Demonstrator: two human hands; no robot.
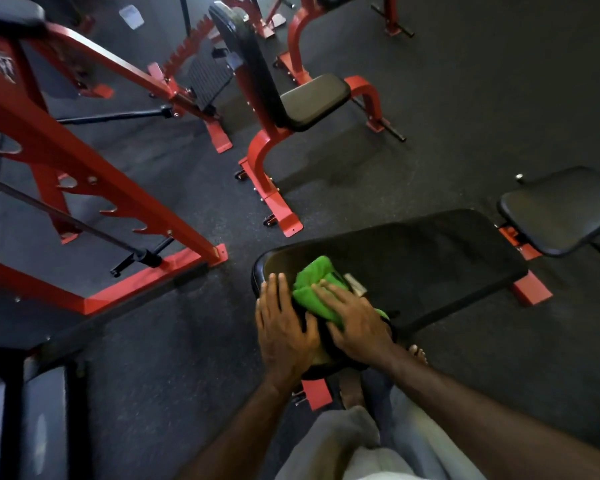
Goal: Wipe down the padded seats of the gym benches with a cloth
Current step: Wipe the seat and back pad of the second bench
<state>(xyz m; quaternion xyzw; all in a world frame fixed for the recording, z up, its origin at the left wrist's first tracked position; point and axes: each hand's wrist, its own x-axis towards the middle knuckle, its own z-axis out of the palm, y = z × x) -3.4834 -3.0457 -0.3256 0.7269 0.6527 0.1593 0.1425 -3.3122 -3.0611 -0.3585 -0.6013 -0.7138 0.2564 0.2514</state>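
While the left hand (pixel 284 327) lies flat on the pad (pixel 430 268), the right hand (pixel 357 323) presses flat on the cloth (pixel 317 282) (its tag unreadable).

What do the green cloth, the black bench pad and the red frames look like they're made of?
The green cloth looks like soft microfibre or terry: fuzzy, bunched in folds. The bench pad seems vinyl or faux leather over foam: smooth, faintly shiny, with rounded edges. The red frame looks like painted steel tubing: glossy, with bolted feet.
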